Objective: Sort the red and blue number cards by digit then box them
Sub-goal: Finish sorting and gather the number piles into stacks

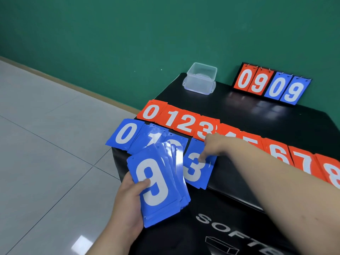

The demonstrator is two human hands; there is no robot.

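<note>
Nearest, the left hand [128,203] grips a fanned stack of blue cards [158,184], a 9 on top, with the thumb over the digit. Just beyond, the right hand [211,146] holds nothing and presses a fingertip [201,159] on the blue 3 card [195,172], flat on the black table [230,107] (the other fingers are blurred). Further lies the red row [184,122], 0 to 8. At the back stand a clear plastic box [201,78] and a scoreboard [272,85] showing 09 09.
</note>
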